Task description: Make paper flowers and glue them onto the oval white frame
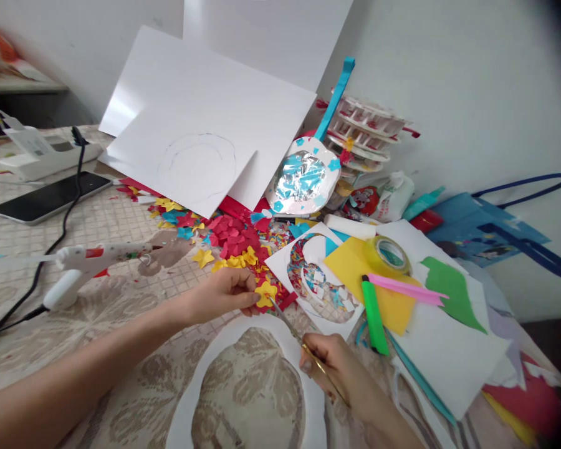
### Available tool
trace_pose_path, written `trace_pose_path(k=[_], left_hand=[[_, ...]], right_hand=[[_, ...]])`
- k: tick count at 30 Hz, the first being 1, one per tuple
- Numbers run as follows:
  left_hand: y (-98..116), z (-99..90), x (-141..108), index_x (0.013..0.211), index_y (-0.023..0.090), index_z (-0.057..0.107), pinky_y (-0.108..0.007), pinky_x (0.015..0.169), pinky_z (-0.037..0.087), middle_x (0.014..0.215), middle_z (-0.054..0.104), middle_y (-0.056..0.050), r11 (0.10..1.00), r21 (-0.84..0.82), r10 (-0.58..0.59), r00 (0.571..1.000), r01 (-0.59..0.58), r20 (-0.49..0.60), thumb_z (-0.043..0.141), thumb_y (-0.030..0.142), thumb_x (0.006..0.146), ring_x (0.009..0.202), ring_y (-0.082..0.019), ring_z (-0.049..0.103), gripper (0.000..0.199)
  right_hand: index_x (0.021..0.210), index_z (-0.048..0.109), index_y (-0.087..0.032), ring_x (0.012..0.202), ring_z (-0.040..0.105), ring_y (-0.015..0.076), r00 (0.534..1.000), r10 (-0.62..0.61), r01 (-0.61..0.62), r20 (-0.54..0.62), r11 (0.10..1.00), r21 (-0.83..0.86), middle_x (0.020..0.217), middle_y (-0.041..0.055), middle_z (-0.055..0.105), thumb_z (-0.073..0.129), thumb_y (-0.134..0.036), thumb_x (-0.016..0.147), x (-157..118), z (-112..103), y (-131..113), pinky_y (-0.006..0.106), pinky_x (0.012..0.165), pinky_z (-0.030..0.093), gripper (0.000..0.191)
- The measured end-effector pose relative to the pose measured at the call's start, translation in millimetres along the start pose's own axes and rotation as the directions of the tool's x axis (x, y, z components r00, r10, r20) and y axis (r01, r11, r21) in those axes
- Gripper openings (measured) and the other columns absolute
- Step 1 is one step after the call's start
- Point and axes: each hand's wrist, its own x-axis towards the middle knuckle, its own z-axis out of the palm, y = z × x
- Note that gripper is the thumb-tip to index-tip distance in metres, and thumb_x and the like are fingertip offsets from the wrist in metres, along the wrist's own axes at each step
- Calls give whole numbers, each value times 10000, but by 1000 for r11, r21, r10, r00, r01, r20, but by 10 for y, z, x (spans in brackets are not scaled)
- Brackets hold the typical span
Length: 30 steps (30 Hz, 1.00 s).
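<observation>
My left hand (229, 292) pinches a small yellow paper flower (265, 294) at its edge, between thumb and finger. In my right hand (334, 365) is a slim metal tool (287, 324), silver toward the tip and gold toward the handle; its exact kind is unclear. The tool's tip reaches the middle of the flower. Below both hands lies a white wavy-edged paper ring (250, 324) on the patterned tablecloth. Just beyond my left hand are heaps of red paper flowers (234, 236) and loose yellow flowers (202, 257).
A glue gun (86, 259), black cable and phone (51, 196) lie left. White sheets (135, 140) lean behind. A foil-centred paper decoration (303, 178) stands near the wall. Clear tape (386, 254), a green marker-like strip (374, 315), coloured paper and a blue bag (489, 224) are right.
</observation>
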Motion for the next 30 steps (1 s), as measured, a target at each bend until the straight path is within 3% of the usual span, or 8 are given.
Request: trace_pose_path(k=[30], left_hand=[[-27,7,-14,658,170,471,-175,491,381,587,581,20,976,190,112,994,-108,-12,586,282,774,534,-85,514,198]], right_hand=[[574,333,-198,509,238,91,1000,26,-26,-5,999,-28,542,-53,265,471,-609,817,4,-8,-1,224,440,146,497]])
